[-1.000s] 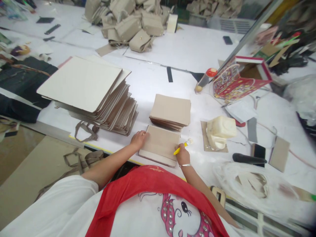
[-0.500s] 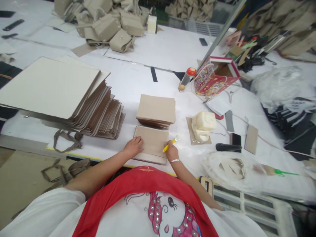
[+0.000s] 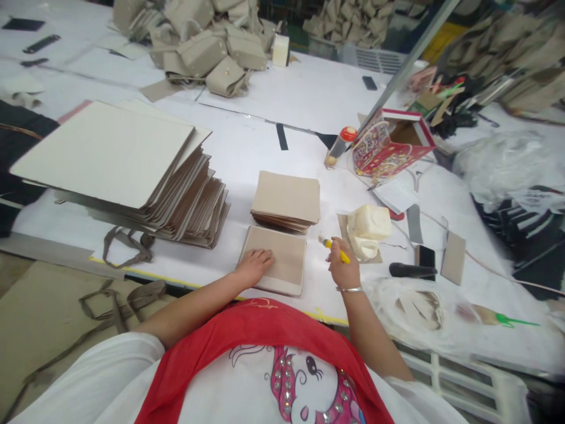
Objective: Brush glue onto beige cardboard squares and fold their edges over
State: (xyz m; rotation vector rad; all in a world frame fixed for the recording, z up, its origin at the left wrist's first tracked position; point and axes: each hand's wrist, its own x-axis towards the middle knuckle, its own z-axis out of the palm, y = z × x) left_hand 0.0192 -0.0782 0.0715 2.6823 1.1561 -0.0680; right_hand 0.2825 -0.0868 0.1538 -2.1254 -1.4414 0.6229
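Note:
My left hand (image 3: 256, 266) lies flat on a beige rectangular panel (image 3: 285, 250) with rounded corners and a pale rim, close to the table's front edge. To its right, my right hand (image 3: 344, 270) is closed around a small yellow-handled brush (image 3: 339, 251), its bristles pointing up and left, away from the panel. Just behind the panel is a neat stack of beige sheets (image 3: 286, 197). A cream-coloured block-like container (image 3: 371, 222), glue-smeared in look, stands on a beige scrap right of the brush.
A tall pile of large boards (image 3: 106, 153) stands at left, with a fabric strap (image 3: 128, 247) before it. At right are a red gift bag (image 3: 397, 144), a red-capped bottle (image 3: 342, 146), a black-handled tool (image 3: 410, 270) and a plastic bag (image 3: 410, 312). Beige bag pieces (image 3: 198, 53) are heaped behind.
My right hand has moved right, off the panel's edge toward the cream container, with the brush still in it. My left hand has slid further onto the panel. The view has shifted slightly.

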